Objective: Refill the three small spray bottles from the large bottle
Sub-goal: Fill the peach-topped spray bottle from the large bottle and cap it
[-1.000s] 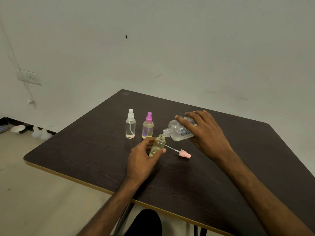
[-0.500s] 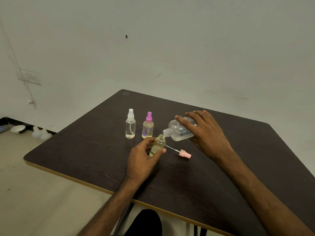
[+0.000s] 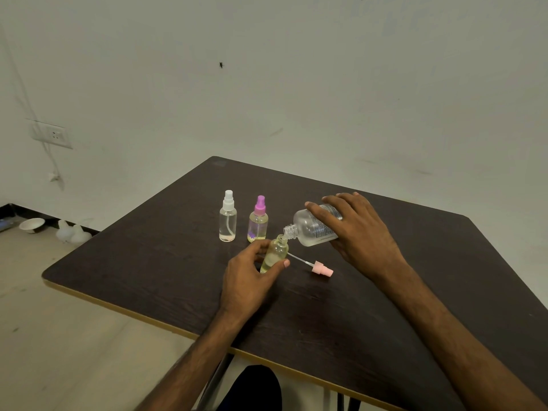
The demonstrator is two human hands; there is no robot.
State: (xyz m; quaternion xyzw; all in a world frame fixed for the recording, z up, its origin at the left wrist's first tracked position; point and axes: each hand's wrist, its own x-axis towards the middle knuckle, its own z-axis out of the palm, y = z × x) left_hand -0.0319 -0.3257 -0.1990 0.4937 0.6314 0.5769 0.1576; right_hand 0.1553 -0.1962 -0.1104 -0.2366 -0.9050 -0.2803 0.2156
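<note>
My right hand [image 3: 355,232] grips the large clear bottle [image 3: 308,226], tipped over so its open neck touches the mouth of a small uncapped bottle [image 3: 274,253]. My left hand [image 3: 249,274] holds that small bottle, tilted a little, on the dark table [image 3: 148,262]; it holds yellowish liquid. Its pink spray cap [image 3: 321,268] with a thin tube lies on the table just to the right. A white-capped spray bottle [image 3: 227,218] and a purple-capped spray bottle [image 3: 258,221] stand upright behind my left hand.
The table's front edge runs diagonally under my forearms. On the floor at far left sit a white bowl [image 3: 32,225] and some white lumps [image 3: 72,232]. A wall socket [image 3: 53,134] with a hanging cable is on the left wall.
</note>
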